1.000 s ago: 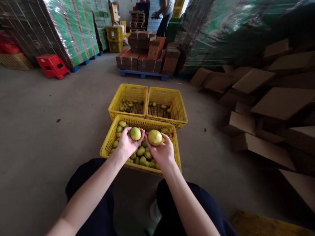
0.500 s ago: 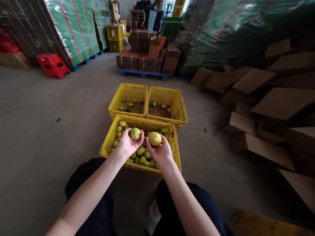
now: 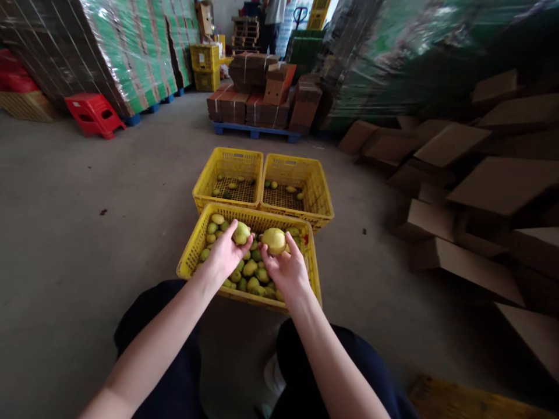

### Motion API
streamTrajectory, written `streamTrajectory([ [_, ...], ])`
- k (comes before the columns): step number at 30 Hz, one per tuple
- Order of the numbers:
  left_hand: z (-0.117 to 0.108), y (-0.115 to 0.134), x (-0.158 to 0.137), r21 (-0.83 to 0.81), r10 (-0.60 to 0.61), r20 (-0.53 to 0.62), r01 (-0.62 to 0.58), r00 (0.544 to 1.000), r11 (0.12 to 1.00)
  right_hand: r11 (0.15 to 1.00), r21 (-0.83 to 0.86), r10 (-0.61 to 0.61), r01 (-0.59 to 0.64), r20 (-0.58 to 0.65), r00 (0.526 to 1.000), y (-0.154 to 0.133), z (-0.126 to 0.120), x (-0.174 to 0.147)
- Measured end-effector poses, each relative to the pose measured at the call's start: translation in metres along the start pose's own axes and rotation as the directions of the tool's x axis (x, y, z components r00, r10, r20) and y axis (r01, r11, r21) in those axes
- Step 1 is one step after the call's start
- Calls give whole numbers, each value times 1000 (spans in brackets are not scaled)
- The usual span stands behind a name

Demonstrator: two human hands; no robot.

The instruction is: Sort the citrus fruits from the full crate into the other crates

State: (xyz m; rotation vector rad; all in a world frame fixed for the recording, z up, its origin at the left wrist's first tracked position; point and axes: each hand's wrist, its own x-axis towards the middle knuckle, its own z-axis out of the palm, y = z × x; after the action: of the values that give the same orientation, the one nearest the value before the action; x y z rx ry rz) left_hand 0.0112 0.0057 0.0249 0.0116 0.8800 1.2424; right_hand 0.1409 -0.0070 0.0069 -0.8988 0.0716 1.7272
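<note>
My left hand (image 3: 227, 254) is closed around a greenish-yellow lemon (image 3: 241, 234), its thumb along the near side. A larger, yellower lemon (image 3: 274, 241) rests in the curled fingers of my right hand (image 3: 286, 266). Both hands are side by side over a yellow plastic crate (image 3: 192, 247), which holds many green and yellow lemons (image 3: 250, 268). My hands and the two held lemons hide part of the crate's contents.
Beyond stand two more yellow crates, left (image 3: 205, 174) and right (image 3: 321, 186), with several lemons on their bottoms. Cardboard boxes (image 3: 454, 142) lie heaped at right. A blue pallet (image 3: 255, 131) bears bundled cartons; a red stool (image 3: 94, 115) stands left. A person (image 3: 274, 23) is at the back.
The left thumb has come up over its lemon, and the fruit has turned slightly. The right-hand lemon has risen a little with the fingers shifted. The person at the back has moved left.
</note>
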Motion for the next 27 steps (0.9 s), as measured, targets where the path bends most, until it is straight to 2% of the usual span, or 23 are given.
streamTrajectory([
  [2,-1,-2,-2,115,227,83,-235,970,965,969,-112,-209,219,93,973,3,0,-4],
  [3,-1,-3,-4,172,344,145,-366,928,915,919,-180,-324,350,157,933,4,0,-7],
  [4,-2,-2,-6,227,446,217,-489,868,842,842,-251,-427,478,233,874,6,0,-10],
  [6,-3,1,-10,319,572,369,-678,733,663,623,-360,-584,694,376,719,7,0,-15],
  [8,-5,4,-12,355,597,512,-785,618,508,380,-410,-687,829,475,550,9,-2,-18],
  [10,-7,5,-13,340,579,623,-849,526,405,170,-438,-751,883,523,404,11,-4,-18],
  [12,-9,4,-14,299,568,700,-900,432,316,18,-464,-780,886,548,303,13,-8,-17],
  [14,-11,2,-15,278,559,746,-932,362,233,-62,-462,-796,885,558,236,15,-9,-16],
  [17,-12,-1,-17,281,577,749,-945,325,168,-105,-424,-814,900,556,167,17,-9,-16],
  [19,-11,-1,-18,283,594,736,-945,324,164,-127,-399,-820,908,558,130,17,-8,-16],
  [21,-10,1,-17,283,589,734,-941,338,187,-132,-379,-817,916,565,116,16,-7,-16],
  [23,-9,4,-15,278,578,732,-933,360,229,-125,-373,-802,919,584,128,15,-8,-15],
  [25,-9,8,-14,282,583,712,-920,391,272,-110,-387,-782,915,602,161,13,-10,-14],
  [27,-9,13,-13,316,592,672,-896,444,313,-80,-409,-776,909,598,201,10,-10,-14],
])
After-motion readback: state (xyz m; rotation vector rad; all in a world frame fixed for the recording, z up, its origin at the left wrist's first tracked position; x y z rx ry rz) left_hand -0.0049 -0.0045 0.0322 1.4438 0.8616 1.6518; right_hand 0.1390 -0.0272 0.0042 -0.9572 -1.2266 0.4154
